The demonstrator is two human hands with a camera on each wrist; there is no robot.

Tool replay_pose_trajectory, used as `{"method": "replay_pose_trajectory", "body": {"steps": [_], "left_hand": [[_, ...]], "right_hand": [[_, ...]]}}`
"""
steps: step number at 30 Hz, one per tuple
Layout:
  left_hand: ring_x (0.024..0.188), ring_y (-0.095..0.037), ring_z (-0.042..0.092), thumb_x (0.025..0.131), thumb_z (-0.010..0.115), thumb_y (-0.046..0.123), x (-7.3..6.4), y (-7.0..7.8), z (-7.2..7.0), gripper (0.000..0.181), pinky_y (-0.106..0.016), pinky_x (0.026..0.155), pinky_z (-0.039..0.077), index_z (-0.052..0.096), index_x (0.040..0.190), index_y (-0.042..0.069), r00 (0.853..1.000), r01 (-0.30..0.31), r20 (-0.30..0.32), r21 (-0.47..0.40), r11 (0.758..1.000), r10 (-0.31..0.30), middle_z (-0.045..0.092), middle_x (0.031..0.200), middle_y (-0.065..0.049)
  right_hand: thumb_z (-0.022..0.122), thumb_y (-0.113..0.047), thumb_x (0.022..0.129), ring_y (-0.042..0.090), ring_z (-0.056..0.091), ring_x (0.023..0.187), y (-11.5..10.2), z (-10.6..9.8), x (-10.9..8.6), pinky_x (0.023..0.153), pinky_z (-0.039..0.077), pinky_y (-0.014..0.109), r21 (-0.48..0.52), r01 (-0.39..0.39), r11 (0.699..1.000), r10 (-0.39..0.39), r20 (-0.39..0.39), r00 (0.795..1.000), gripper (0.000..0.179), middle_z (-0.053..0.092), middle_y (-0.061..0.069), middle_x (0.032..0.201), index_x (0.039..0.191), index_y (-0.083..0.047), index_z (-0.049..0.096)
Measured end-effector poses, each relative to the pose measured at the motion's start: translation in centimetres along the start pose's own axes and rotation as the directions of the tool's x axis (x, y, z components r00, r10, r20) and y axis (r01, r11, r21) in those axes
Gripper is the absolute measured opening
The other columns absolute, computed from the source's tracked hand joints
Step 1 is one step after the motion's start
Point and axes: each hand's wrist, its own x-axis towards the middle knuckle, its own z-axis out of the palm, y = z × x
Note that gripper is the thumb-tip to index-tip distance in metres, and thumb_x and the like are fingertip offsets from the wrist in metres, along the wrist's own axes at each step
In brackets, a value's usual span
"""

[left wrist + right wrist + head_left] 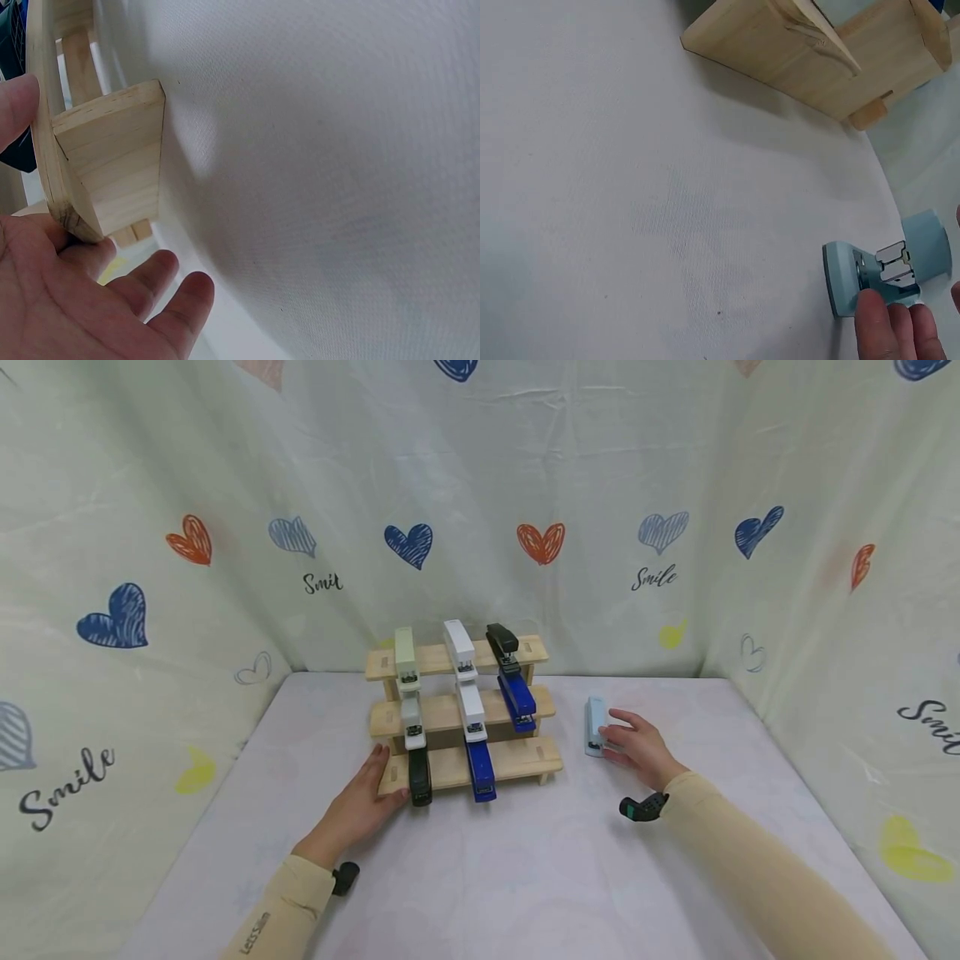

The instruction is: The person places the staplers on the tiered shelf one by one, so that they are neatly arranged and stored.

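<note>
My left hand [365,802] grips the left end of the lowest board of a three-step wooden rack [442,767]. In the left wrist view, its thumb [16,109] lies at one side of the board, with other fingers by the board's end. My right hand [641,750] reaches to a light blue stapler [595,727] on the table, right of the rack. Its fingers are spread and loosely bent, fingertips right at the stapler's side. In the right wrist view, fingertips [877,326] overlap the edge of this stapler [847,277], whose metal part shows.
On the rack's top step lie a light green stapler [405,652], a white one [459,643] and a black one [502,639]. The middle step bears grey, white and blue staplers. Black and blue staplers [481,772] lie on the lowest. A printed curtain [480,460] hangs behind the table.
</note>
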Motion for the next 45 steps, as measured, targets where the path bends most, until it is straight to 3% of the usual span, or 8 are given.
{"method": "replay_pose_trajectory", "body": {"steps": [8,23,45], "left_hand": [[0.147,-0.043,0.016,0.1,0.059,0.041,0.1,0.0,-0.1,0.086,-0.059,0.114,0.023,0.013,0.158,-0.003,1.0,0.0,-0.001,0.004,1.0,0.0,0.009,0.163,-0.023],[0.146,-0.044,0.016,0.1,0.058,0.042,0.0,-0.1,-0.1,0.086,-0.059,0.113,0.023,0.013,0.157,-0.004,1.0,-0.003,0.002,0.01,1.0,0.003,0.009,0.163,-0.024],[0.147,-0.043,0.016,0.1,0.059,0.041,0.1,0.0,0.0,0.087,-0.059,0.113,0.024,0.013,0.157,-0.003,1.0,0.007,-0.003,-0.003,1.0,-0.007,0.01,0.163,-0.023]], "right_hand": [[0.062,-0.008,0.099,0.033,0.04,0.131,0.3,0.7,1.1,0.1,0.048,0.039,0.028,-0.032,0.999,0.034,-0.048,0.998,0.07,0.021,0.02,0.16,0.159,-0.014,0.026],[0.057,-0.005,0.1,0.033,0.035,0.136,-0.2,0.5,1.1,0.104,0.044,0.042,0.028,-0.038,0.999,0.038,0.006,0.999,0.065,0.013,0.019,0.163,0.158,-0.013,0.029],[0.054,0.003,0.099,0.031,0.032,0.131,-0.1,0.8,1.4,0.103,0.045,0.044,0.161,-0.065,0.985,0.066,-0.005,0.998,0.066,0.012,0.019,0.162,0.158,-0.011,0.03]]}}
